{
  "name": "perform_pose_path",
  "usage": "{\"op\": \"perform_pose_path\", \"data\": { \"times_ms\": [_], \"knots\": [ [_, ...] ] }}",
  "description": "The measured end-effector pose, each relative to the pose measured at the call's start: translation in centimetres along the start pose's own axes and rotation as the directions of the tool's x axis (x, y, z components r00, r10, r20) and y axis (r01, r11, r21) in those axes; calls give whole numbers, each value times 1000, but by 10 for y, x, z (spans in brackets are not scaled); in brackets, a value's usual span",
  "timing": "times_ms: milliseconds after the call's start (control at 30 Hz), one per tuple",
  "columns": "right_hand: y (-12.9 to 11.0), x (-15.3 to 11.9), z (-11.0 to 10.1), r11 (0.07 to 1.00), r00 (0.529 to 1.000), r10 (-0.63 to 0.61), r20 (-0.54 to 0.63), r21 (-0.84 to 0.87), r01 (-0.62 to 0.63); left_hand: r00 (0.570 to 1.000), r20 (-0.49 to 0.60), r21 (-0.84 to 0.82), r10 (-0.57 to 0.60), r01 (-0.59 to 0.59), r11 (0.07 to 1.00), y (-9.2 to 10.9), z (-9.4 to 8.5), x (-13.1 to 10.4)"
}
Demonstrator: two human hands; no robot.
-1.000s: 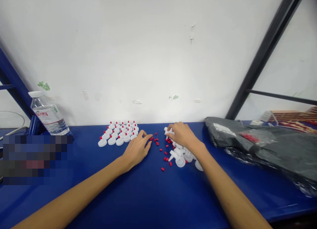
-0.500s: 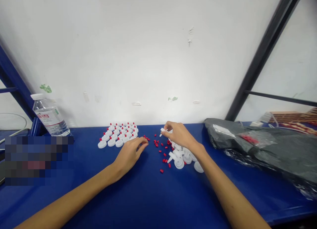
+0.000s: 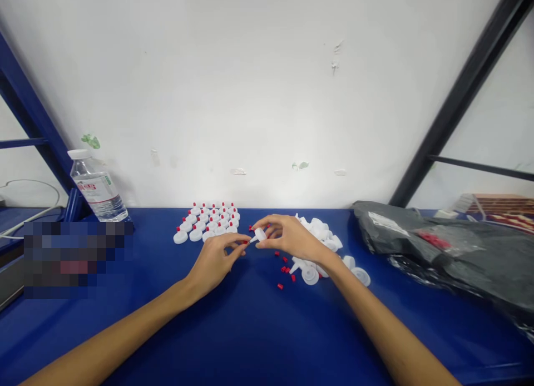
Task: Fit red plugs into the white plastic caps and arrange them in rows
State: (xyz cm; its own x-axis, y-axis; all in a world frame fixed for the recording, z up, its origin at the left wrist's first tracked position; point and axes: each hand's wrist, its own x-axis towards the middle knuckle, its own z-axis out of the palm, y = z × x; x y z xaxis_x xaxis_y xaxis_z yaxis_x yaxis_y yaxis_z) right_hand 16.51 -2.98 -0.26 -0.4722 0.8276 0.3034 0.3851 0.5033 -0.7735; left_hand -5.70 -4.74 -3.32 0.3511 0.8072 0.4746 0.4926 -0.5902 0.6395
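Note:
My right hand (image 3: 287,237) pinches a white nozzle cap (image 3: 259,234) by its round base, its thin spout pointing left. My left hand (image 3: 214,259) is closed on a small red tip cap (image 3: 245,242), which meets the end of the spout. Behind the left hand, white nozzle caps with red tips (image 3: 196,234) stand upright in rows. Loose red tip caps (image 3: 280,286) lie scattered below the right hand. A pile of white nozzle caps without red tips (image 3: 310,275) spreads under and behind the right wrist, partly hidden by it.
A clear water bottle (image 3: 98,188) stands at the back left. On the right lies a dark grey plastic bag (image 3: 471,258) with a clear packet of red pieces (image 3: 434,239) on it. A white wall (image 3: 267,97) closes off the back of the blue table (image 3: 250,336).
My right hand has brought a white nozzle cap left and slightly down to my left hand. The spout and the red tip cap now meet. The view has shifted slightly.

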Motion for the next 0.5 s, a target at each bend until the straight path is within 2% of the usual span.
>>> {"op": "perform_pose_path", "data": {
  "times_ms": [167,300,500],
  "knots": [
    [0,0,2,999,1000,11,9,36,-11,999,-33,53,-17,19,998,-3,2,-1],
    [-2,-2,4,999,999,17,46,30,-18,998,-53,118,24,-18,993,-2,2,-2],
    [-7,-3,6,995,997,57,49,79,-61,994,-108,85,30,-21,996,1,1,-4]
  ]
}}
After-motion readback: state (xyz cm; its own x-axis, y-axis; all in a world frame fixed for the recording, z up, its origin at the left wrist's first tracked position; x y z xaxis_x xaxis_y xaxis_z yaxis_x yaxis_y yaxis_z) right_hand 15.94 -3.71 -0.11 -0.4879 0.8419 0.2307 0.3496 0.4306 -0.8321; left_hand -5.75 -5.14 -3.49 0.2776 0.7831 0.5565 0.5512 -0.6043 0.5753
